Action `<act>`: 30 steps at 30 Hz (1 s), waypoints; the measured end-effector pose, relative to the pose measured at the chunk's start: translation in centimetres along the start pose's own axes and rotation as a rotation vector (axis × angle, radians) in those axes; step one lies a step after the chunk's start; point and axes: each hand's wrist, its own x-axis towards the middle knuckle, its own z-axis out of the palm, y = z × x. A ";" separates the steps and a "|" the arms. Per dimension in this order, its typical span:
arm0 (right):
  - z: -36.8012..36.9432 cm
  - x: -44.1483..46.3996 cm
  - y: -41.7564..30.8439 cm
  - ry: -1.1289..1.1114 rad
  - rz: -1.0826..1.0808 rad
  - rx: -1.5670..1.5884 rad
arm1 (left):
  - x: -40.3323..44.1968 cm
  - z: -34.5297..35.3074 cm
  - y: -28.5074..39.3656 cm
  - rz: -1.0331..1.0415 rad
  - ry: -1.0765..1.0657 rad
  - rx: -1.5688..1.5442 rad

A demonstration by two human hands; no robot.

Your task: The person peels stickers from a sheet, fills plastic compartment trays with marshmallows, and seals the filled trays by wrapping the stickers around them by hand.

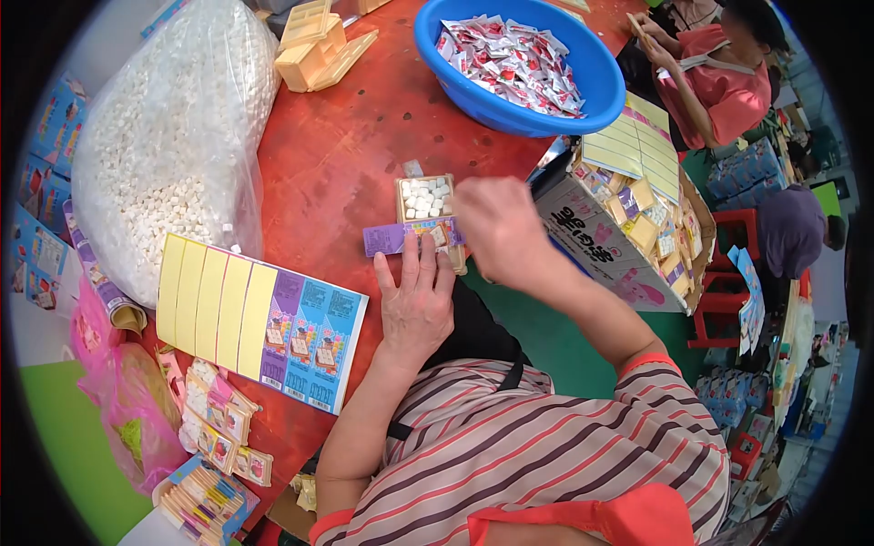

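Observation:
My left hand (416, 314) lies with its fingers stretched out on a purple label strip (385, 240). The strip crosses a small light-coloured tray (397, 202) filled with white cubes (425, 197). More of the tray shows below the strip, partly covered by my fingers. At the strip's right end is my right hand (501, 227), curled and blurred by motion; its fingertips are hidden, so whether it holds anything cannot be made out. A small clear packet (412, 169) sits just above the tray. Left of my left forearm is a sheet of labels (264, 318), yellow, purple and blue.
A large clear bag of white cubes (173, 136) stands at left. A blue basin (519, 118) of small packets and cream-coloured trays (319, 55) are at the back of the red table (337, 155). Right stands a carton (601, 241) of filled trays. A co-worker (719, 91) sits beyond.

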 end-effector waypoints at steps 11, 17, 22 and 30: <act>0.8 -0.9 0.4 -0.081 0.234 0.027 | 0.0 -0.2 -0.4 0.089 0.006 -0.022; -1.5 -1.9 0.5 -0.179 0.486 0.339 | 0.1 -0.4 -0.6 0.079 0.004 -0.084; 0.9 -7.7 -1.4 -0.515 0.941 1.002 | 0.4 -0.4 -0.4 0.072 -0.011 -0.127; 4.1 -7.8 -3.7 0.100 1.280 1.807 | 0.2 -0.1 1.3 0.103 -0.030 -0.150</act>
